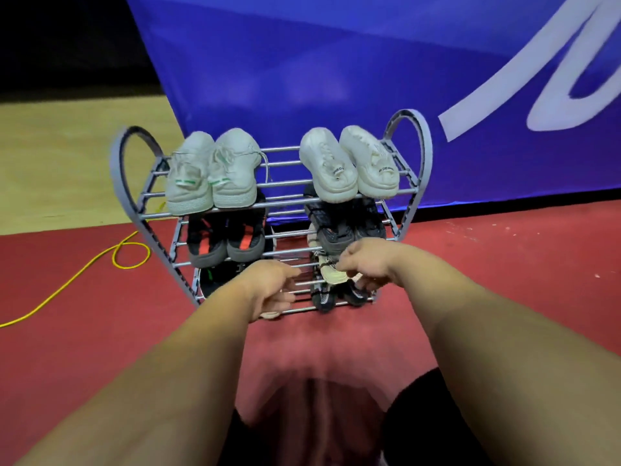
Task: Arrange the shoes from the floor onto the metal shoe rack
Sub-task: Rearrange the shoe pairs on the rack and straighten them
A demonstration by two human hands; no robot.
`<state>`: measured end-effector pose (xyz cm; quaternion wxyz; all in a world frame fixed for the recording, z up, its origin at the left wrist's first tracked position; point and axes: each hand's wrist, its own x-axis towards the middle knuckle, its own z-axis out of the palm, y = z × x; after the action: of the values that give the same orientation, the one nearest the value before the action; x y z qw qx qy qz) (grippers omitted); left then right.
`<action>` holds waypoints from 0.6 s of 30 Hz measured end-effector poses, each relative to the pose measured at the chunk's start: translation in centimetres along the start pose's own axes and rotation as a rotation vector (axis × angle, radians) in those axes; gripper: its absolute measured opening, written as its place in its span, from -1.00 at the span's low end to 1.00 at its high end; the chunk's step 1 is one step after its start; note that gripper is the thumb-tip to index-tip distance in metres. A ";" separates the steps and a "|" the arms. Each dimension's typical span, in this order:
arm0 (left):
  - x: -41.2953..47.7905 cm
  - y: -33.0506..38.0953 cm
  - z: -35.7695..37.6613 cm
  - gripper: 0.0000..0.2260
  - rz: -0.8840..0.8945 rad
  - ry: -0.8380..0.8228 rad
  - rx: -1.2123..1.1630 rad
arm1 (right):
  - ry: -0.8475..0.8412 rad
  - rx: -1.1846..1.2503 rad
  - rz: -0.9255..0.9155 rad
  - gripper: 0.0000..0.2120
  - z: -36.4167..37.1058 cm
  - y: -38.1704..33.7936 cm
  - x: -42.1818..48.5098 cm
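Note:
The grey metal shoe rack (pixel 415 183) stands on the red floor with three tiers. Its top tier carries a white pair with green marks (pixel 208 176) and a plain white pair (pixel 349 163). A black-and-orange pair (pixel 225 240) and a dark grey pair (pixel 339 227) fill the middle tier. On the bottom tier at the right lies a black-and-white knit pair (pixel 324 297). My right hand (pixel 364 264) pinches the heel of a cream shoe (pixel 331 272) just above that pair. My left hand (pixel 272 287) reaches to the bottom tier's front, fingers curled, with a pale edge (pixel 270 314) showing beneath it.
A blue banner (pixel 302 62) hangs right behind the rack. A yellow cable (pixel 127 253) loops over the red floor at the left. Dark shoes (pixel 215 277) sit in shadow at the bottom tier's left. My knees in black fill the lower edge.

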<state>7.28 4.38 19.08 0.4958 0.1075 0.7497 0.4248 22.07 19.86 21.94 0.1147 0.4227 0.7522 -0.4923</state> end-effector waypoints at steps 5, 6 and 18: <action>-3.2 -0.1 -2.2 -0.80 0.036 0.032 -0.140 | 0.076 0.255 -0.131 -0.93 4.2 -0.4 -3.8; -3.6 0.0 -2.2 -0.82 0.035 0.032 -0.159 | 0.074 0.274 -0.121 -0.92 4.9 0.1 -4.0; -1.6 -3.3 -4.7 -0.82 0.004 0.157 -0.296 | 0.051 0.384 -0.016 -0.89 7.2 -2.7 -0.8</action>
<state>5.05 -1.11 18.36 0.4454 0.0015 0.7151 0.5388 18.84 12.95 20.62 0.0087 0.4432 0.6505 -0.6167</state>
